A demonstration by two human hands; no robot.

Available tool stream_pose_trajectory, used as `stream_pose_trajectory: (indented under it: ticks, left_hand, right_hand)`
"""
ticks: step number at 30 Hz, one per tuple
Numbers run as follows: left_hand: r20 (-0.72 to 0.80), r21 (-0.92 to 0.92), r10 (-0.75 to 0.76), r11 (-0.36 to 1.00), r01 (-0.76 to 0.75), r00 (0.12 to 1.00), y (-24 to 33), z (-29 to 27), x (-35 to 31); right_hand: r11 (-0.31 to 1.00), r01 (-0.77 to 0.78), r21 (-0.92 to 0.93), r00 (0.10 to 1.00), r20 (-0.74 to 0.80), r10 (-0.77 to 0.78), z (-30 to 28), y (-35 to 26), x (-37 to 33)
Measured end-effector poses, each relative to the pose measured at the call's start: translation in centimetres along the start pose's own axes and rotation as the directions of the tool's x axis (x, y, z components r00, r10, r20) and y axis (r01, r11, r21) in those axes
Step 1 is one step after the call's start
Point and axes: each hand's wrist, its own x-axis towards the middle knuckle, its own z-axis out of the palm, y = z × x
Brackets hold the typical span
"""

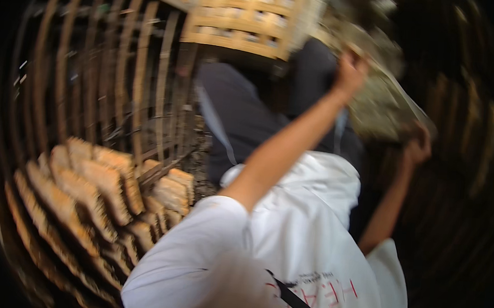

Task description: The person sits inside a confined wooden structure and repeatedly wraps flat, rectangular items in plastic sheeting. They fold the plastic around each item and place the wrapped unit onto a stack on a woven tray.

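A flat grey-green panel (381, 106) with a thin pale edge is held tilted off to my right; motion blur hides what it is made of. My left hand (353, 73) is closed on its upper left part. Lower down, my right hand (418, 147) grips the same panel near its right corner, its fingers partly smeared. My knees in dark trousers (228, 95) are just left of the panel.
Ahead stands a yellow lattice crate (239, 22). Slatted wooden bars (133, 66) rise on the left, with rows of rough-edged orange-brown slabs (84, 191) below them. Dim, blurred brownish strips (467, 123) fill the far right.
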Motion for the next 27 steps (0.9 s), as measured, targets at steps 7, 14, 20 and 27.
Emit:
stream_pose_trajectory:
  ticks: [7,14,20,27]
  left_hand:
    - [0.032,0.006,-0.118,0.993,0.117,0.993,-1.3,-0.6,0.6]
    - [-0.020,0.088,0.059,0.994,-0.057,0.998,1.8,-2.0,2.3]
    - [-0.022,0.053,0.246,0.968,-0.245,0.969,6.4,-6.3,7.8]
    - [0.095,0.122,0.455,0.877,-0.464,0.885,23.0,-12.8,9.8]
  right_hand:
    - [0.997,0.014,0.077,0.994,0.107,-0.022,2.4,2.5,0.3]
    - [0.923,0.158,-0.352,0.900,0.436,0.013,4.3,7.2,-2.1]
    - [0.896,0.444,-0.026,0.869,0.257,-0.423,3.2,1.7,3.4]
    - [0.699,0.666,-0.262,0.743,0.153,-0.651,7.6,-14.9,5.7]
